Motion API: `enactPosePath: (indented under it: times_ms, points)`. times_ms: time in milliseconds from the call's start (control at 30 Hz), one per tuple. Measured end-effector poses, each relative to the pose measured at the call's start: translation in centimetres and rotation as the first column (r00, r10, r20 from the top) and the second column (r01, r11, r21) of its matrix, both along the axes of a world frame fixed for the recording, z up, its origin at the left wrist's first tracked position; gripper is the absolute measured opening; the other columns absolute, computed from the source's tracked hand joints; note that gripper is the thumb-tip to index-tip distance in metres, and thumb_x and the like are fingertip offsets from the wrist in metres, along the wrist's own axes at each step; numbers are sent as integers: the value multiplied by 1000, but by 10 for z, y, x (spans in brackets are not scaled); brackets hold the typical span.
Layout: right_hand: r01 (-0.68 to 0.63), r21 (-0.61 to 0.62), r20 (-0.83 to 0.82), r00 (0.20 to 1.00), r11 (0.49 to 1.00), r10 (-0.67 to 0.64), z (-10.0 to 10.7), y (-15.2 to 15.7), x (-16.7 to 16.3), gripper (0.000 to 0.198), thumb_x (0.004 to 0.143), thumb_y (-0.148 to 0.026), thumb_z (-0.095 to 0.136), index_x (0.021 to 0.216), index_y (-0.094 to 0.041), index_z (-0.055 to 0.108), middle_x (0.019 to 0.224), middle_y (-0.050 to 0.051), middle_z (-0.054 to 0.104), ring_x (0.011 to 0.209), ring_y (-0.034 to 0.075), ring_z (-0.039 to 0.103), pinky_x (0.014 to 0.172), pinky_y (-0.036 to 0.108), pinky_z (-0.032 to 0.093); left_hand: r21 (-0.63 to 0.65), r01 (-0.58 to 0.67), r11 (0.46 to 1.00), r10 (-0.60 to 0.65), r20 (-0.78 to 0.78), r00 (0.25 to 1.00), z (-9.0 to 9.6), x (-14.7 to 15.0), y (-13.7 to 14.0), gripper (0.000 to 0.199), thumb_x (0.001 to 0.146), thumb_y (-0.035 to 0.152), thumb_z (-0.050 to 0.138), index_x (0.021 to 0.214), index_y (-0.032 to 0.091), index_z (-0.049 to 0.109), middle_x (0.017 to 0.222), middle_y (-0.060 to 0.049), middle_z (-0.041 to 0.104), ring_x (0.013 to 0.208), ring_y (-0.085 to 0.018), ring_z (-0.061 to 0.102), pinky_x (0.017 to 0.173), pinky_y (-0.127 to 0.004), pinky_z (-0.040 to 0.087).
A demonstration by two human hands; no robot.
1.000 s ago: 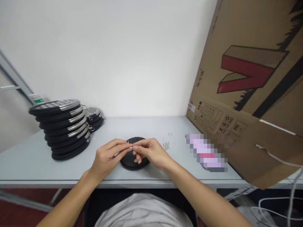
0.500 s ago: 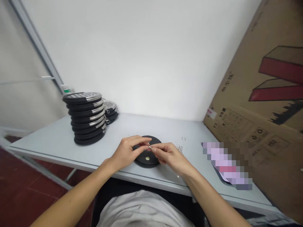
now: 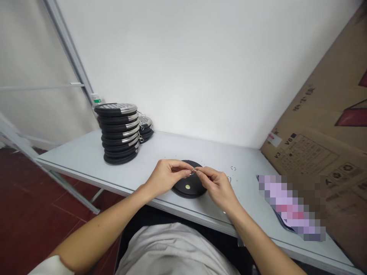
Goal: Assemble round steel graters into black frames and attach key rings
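Note:
A small metal ring point(image 3: 192, 173) is pinched between the fingertips of my left hand point(image 3: 164, 177). My right hand point(image 3: 217, 187) meets it there, thumb and forefinger closed at the ring's upper right side; whether they also grip a second small piece cannot be made out. Directly below both hands a round black disc-shaped piece point(image 3: 183, 189) with a small pale round spot point(image 3: 187, 186) lies flat on the table point(image 3: 160, 206). Right of the disc is a loose ring point(image 3: 233, 168), and another shiny metal piece point(image 3: 229, 178) is partly hidden behind my right hand.
At left stands a tall stack of round black-and-silver pieces point(image 3: 119, 134), with a lower stack point(image 3: 146, 133) and a bottle point(image 3: 96, 99) behind it. A pixelated purple flat object point(image 3: 286, 206) lies at right, beside a large cardboard box point(image 3: 304, 152). A white wall point(image 3: 186, 68) rises behind.
The view has shifted, so the table's contents appear further right. My fingertips have moved slightly at the ring, which now shows more clearly between them.

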State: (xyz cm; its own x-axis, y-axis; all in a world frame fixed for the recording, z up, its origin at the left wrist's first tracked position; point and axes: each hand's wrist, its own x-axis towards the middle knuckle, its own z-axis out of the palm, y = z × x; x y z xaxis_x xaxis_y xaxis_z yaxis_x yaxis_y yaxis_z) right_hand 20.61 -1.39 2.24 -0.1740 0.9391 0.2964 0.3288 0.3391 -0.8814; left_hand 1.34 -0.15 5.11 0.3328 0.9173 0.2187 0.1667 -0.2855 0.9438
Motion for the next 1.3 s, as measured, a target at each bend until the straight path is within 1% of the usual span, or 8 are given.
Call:
enactPosePath:
  times_ms: [133,333,433,567,733,967,1133,1300]
  points:
    - [15,84,50,999,996,-20,0,0,-2,29,94,-37,52,99,-23,76,88,4,72,79,20,63,70,28,44,62,-77,995,78,-24,997,-7,5,-2,17,80,27,70,91,16,76,89,-4,77,84,-19,71,79,-27,56]
    - [61,186,149,985,981,-90,-5,-2,-8,27,94,-28,49,93,-22,75,80,5,69,71,18,62,65,28,43,34,-76,997,77,-29,997,-11,9,-6,19,82,30,68,92,16,74,85,-4,76,77,-18,70,73,-26,56]
    - [55,232,194,976,971,-101,-7,-4,-11,27,94,-25,48,93,-21,75,75,4,67,66,17,60,63,28,42,167,-107,980,126,-105,986,-10,11,-10,15,85,26,64,92,17,74,87,-3,76,79,-17,70,74,-26,55]
    - [40,232,191,978,972,-86,-7,-4,-11,27,94,-25,48,93,-20,74,77,5,67,67,17,60,64,28,43,419,-119,900,250,-273,929,-11,10,-11,12,87,17,60,90,19,72,86,-2,74,78,-15,68,76,-26,52]
    - [38,217,180,981,975,-78,-8,-4,-13,26,93,-24,49,89,-20,74,73,3,65,64,16,59,62,27,42,544,-168,822,360,-267,894,-17,6,-4,12,88,12,57,90,17,68,87,-3,71,77,-15,65,74,-26,50]
    - [81,256,174,976,963,-129,-10,-4,-12,24,92,-22,51,88,-20,74,73,2,67,64,16,60,62,26,42,397,-153,905,239,-178,955,-11,7,-11,7,89,18,61,90,19,68,83,-1,70,76,-13,66,73,-24,51]
    - [70,297,198,971,952,-133,-11,-3,-13,26,93,-20,49,86,-21,74,70,2,64,61,14,58,60,26,41,285,-123,951,167,-136,976,-19,12,-9,10,90,22,59,97,18,66,83,-1,70,75,-14,66,69,-24,51]
    - [76,319,189,972,945,-143,-10,-4,-14,26,93,-19,49,89,-20,74,70,2,63,62,15,58,60,26,41,365,-137,921,213,-176,961,-24,13,-6,9,90,20,58,97,19,63,81,0,69,74,-13,65,71,-25,50]
